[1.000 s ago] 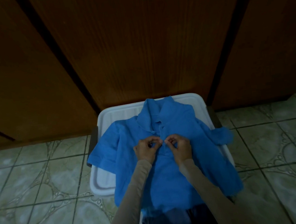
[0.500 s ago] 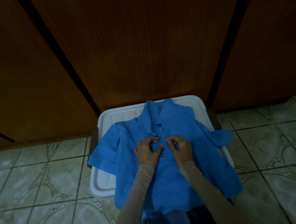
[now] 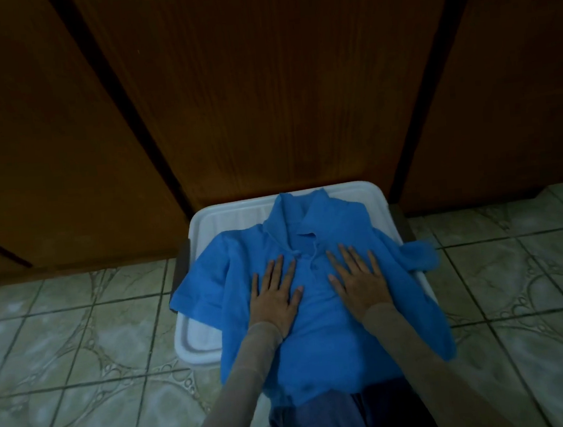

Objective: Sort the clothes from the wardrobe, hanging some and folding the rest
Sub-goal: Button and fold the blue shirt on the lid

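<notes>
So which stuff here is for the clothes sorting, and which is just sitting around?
For the job:
- blue polo shirt, spread flat, front up
- left hand and right hand, both pressing flat on the shirt
- white plastic lid under the shirt, used as a surface
- wooden wardrobe doors, shut

Just there:
- tiled floor
- dark cloth at the bottom edge; can't tell what it is

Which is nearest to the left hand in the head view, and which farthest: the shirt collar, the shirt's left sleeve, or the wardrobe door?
From the left hand:
1. Shirt's left sleeve, just outboard of the hand, over the white lid.
2. Shirt collar, ahead and slightly right.
3. Wardrobe door, beyond the collar.
</notes>
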